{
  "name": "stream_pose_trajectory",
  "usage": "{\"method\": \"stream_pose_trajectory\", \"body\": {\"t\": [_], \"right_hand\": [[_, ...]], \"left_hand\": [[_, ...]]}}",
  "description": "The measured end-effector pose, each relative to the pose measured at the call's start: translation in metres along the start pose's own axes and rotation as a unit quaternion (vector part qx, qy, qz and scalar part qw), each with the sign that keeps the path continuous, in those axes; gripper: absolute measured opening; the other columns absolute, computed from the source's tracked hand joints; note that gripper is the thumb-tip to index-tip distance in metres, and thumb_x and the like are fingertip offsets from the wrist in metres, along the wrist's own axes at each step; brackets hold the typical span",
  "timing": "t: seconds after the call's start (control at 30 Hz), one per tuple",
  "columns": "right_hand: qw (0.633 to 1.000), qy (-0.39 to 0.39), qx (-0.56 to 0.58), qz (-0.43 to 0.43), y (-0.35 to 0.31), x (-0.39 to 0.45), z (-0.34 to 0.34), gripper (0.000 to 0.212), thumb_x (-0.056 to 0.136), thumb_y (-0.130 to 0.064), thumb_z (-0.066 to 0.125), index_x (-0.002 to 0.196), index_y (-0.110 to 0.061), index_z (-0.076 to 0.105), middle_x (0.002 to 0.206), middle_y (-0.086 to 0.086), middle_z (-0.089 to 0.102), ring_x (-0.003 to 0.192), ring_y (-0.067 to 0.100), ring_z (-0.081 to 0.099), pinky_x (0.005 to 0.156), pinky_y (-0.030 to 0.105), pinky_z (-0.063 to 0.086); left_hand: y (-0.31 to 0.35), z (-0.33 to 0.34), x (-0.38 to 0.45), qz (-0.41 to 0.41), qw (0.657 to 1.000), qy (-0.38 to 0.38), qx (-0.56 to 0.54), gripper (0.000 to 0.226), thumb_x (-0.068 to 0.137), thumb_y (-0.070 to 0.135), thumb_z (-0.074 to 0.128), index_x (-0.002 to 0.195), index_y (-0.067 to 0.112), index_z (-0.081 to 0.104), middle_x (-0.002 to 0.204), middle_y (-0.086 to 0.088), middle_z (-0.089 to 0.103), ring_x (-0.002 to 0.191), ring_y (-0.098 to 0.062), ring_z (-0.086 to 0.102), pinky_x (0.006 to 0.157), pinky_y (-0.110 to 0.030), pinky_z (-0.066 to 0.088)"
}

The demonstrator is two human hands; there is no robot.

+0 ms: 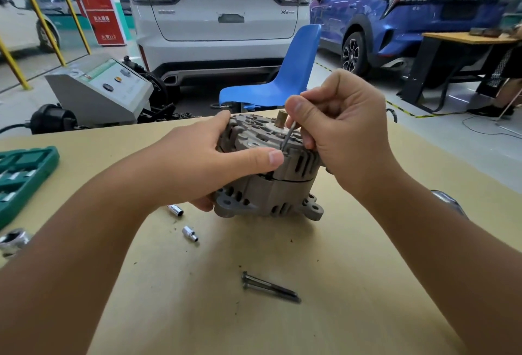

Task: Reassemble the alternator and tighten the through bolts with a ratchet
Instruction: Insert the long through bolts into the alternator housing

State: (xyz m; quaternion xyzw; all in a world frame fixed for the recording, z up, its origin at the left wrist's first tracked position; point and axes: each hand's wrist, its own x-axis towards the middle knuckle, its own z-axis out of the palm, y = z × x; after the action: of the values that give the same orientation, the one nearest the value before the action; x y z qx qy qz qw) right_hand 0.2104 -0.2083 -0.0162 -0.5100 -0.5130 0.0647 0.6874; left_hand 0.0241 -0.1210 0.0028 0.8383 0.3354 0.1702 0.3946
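Observation:
A grey alternator (pixel 278 185) stands on the tan workbench (pixel 353 284), its shaft end up. My left hand (pixel 209 159) grips its left side, thumb across the upper housing. My right hand (pixel 336 125) pinches a long through bolt (pixel 287 137) between thumb and fingers, its tip resting at a hole on the housing's top rim. Two more through bolts (pixel 269 288) lie side by side on the bench in front. Two small chrome sockets (pixel 190 233) lie near my left wrist.
A green socket case (pixel 26 173) sits open at the bench's left edge, with a chrome tool head (pixel 14 240) below it. Beyond the bench stand a blue chair (pixel 282 77), a grey machine (pixel 99 91), a white car and a blue car.

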Motion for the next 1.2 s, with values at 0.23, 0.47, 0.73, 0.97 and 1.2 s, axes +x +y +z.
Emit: {"method": "stream_pose_trajectory", "body": {"t": [0.23, 0.47, 0.73, 0.97, 1.2], "right_hand": [[0.995, -0.077, -0.017, -0.061, -0.007, 0.005, -0.01, 0.015, 0.093, 0.004, 0.069, 0.086, 0.006, 0.056, 0.076, 0.02, 0.072, 0.046, 0.024, 0.057, 0.044, 0.04, 0.048], [0.999, -0.024, -0.012, -0.034, -0.003, 0.0, -0.002, 0.021, 0.09, -0.001, 0.075, 0.084, -0.001, 0.055, 0.068, 0.01, 0.072, 0.043, 0.015, 0.056, 0.044, 0.025, 0.046], [0.999, -0.033, 0.021, -0.002, -0.005, 0.001, 0.0, 0.024, 0.092, 0.002, 0.071, 0.081, -0.007, 0.052, 0.073, 0.02, 0.072, 0.047, 0.021, 0.059, 0.047, 0.031, 0.05], [0.998, -0.049, 0.039, 0.008, -0.007, 0.0, 0.001, 0.021, 0.092, 0.002, 0.072, 0.083, -0.007, 0.054, 0.078, 0.023, 0.073, 0.05, 0.019, 0.062, 0.049, 0.032, 0.052], [0.997, -0.016, 0.069, 0.022, -0.004, -0.002, 0.002, 0.025, 0.091, -0.002, 0.074, 0.081, -0.008, 0.053, 0.075, 0.021, 0.073, 0.05, 0.028, 0.06, 0.047, 0.032, 0.05]], "left_hand": [[0.0, -0.002, 0.001, -0.013, 1.0, -0.003, -0.019, 0.057, 0.04, 0.092, 0.071, 0.092, 0.085, 0.05, 0.088, 0.02, 0.071, 0.071, -0.002, 0.075, 0.053, -0.033, 0.063], [-0.006, -0.006, 0.005, -0.039, 0.999, -0.016, -0.01, 0.131, 0.033, 0.092, 0.073, 0.153, 0.059, 0.032, 0.13, 0.003, 0.062, 0.076, -0.018, 0.078, 0.059, -0.036, 0.065], [-0.008, -0.007, 0.007, -0.05, 0.998, -0.013, -0.019, 0.135, 0.033, 0.09, 0.076, 0.155, 0.057, 0.029, 0.133, 0.003, 0.06, 0.074, -0.017, 0.079, 0.06, -0.037, 0.065], [-0.01, -0.008, 0.007, -0.057, 0.998, -0.013, -0.027, 0.135, 0.033, 0.091, 0.077, 0.154, 0.059, 0.029, 0.133, 0.0, 0.059, 0.072, -0.021, 0.079, 0.06, -0.037, 0.065], [-0.008, -0.008, 0.006, -0.062, 0.998, -0.01, -0.025, 0.138, 0.028, 0.091, 0.077, 0.154, 0.059, 0.029, 0.139, -0.001, 0.059, 0.078, -0.024, 0.079, 0.061, -0.038, 0.065]]}}
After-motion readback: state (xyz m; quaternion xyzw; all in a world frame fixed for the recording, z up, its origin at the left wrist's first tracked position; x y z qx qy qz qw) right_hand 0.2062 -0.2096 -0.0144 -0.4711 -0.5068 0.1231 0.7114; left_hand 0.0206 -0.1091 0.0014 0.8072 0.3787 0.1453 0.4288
